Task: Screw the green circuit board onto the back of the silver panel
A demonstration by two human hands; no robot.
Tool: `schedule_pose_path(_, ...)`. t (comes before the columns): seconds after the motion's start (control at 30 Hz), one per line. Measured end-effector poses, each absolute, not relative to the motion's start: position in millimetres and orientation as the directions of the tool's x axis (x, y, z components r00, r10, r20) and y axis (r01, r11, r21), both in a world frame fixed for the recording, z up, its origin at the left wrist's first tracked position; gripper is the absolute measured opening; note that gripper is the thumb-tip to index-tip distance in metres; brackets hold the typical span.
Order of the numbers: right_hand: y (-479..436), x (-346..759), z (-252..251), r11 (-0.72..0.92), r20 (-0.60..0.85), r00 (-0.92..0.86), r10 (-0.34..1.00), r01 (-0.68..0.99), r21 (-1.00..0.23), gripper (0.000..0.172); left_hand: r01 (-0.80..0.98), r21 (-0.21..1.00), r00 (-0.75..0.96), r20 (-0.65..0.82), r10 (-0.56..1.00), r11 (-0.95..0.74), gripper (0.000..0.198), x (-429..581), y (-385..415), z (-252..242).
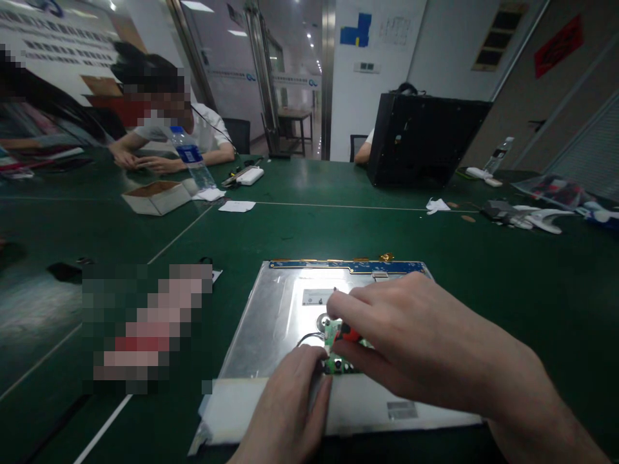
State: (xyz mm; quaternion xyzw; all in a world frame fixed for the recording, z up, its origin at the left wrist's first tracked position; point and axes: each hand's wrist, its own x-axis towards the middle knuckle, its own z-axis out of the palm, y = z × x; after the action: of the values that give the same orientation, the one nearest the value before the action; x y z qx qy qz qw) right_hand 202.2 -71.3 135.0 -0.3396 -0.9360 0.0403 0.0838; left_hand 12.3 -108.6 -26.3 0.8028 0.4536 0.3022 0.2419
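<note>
A flat silver metal panel (271,316), the back of a display with a blue circuit strip (348,265) along its far edge, lies on the green table (338,225) in front of me. On its near middle sits a small green circuit board (333,362) with a black wire (309,338) leading off it. My left hand (290,406) rests on the panel's near edge, fingers closed beside the small board. My right hand (401,335) is curled over the board, pinching a small red-and-black object (349,333), too covered to name.
A blurred patch (145,328) covers something left of the panel. Farther off are a cardboard box (157,195), a water bottle (193,161), white papers (236,205), a black monitor back (425,138), and clutter at the right (532,216). People sit at the far side.
</note>
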Motion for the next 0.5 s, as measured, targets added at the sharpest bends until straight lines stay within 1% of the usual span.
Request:
schedule_pose_path(0.13,-69,218,142,0.726,0.182,-0.703,0.688,0.674,-0.140,0.005,0.597,0.657,0.366,0.287,0.885,-0.460,0.016,12,-110,-22)
schedule_pose_path(0.17,-68,223,143,0.712,0.216,-0.680,0.701,0.687,-0.146,0.005,0.600,0.656,0.354,0.296,0.887,-0.458,0.015,12,-111,-21)
schedule_pose_path(0.23,-64,235,144,0.670,0.257,-0.622,0.739,0.717,-0.191,0.007,0.601,0.656,0.333,0.313,0.889,-0.456,0.015,11,-111,-17)
schedule_pose_path(0.3,-57,247,139,0.620,0.298,-0.548,0.782,0.733,-0.279,0.011,0.599,0.657,0.314,0.334,0.889,-0.458,0.013,11,-112,-13)
schedule_pose_path(0.37,-47,260,126,0.560,0.297,-0.476,0.828,0.729,-0.393,0.011,0.597,0.656,0.300,0.351,0.887,-0.461,0.009,11,-113,-9)
schedule_pose_path(0.43,-36,274,107,0.472,0.282,-0.379,0.881,0.738,-0.482,0.014,0.602,0.650,0.299,0.357,0.885,-0.465,0.006,8,-113,-5)
schedule_pose_path(0.5,-25,288,84,0.372,0.249,-0.278,0.928,0.707,-0.601,0.012,0.619,0.632,0.310,0.349,0.885,-0.466,0.007,2,-110,0)
